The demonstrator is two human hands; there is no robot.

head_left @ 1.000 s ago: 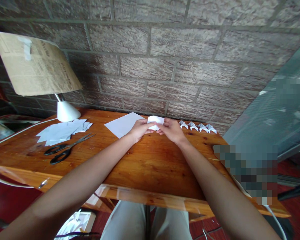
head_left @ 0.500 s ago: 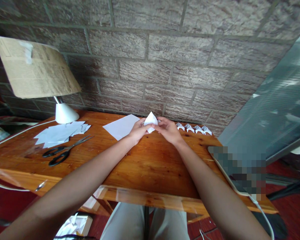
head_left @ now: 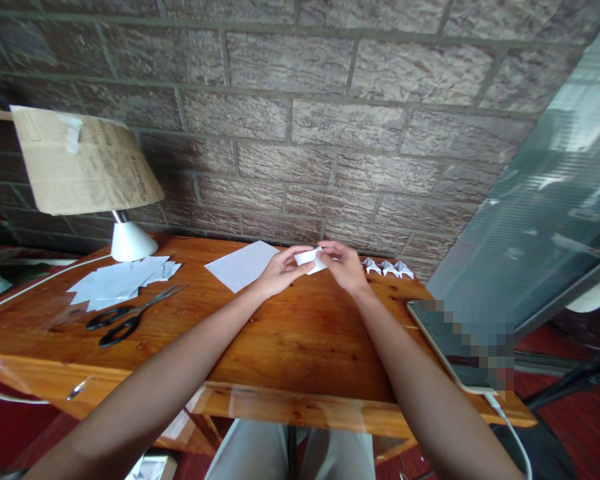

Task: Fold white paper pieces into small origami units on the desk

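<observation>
At the far middle of the wooden surface (head_left: pixel 300 333), both hands meet around a small folded paper piece (head_left: pixel 311 259). It sits just above the wood, pinched between them: the left hand (head_left: pixel 280 270) closes thumb and fingers on its left end, and the right hand (head_left: pixel 344 265) closes fingertips on its right end and top edge. Neither hand is spread wide; both are narrowed onto the paper. The piece's long axis runs left to right and tilts slightly, so each hand holds one end and the fold lies between the two thumbs. Neither hand is clearly nearer, as they share it evenly, with the forearms coming in from the near edge as a V.

Just left of the left hand, a flat white sheet (head_left: pixel 241 265) lies on the wood, apart from the fingers. Right of the right hand, a short row of small folded paper shapes (head_left: pixel 387 268) stands near the back edge. Farther left lies a loose pile of cut paper pieces (head_left: pixel 120 280), with black-handled scissors (head_left: pixel 130 313) just in front of it, blades pointing right. Behind the pile is a lamp (head_left: pixel 115 200) with a white base and a paper-covered shade.

On the right edge rests a flat device (head_left: pixel 445 333), partly blurred, with a cable (head_left: pixel 510 427) hanging from it. A brick wall (head_left: pixel 300 120) backs the surface, a glass panel (head_left: pixel 545 200) leans at right, and the floor below is red.
</observation>
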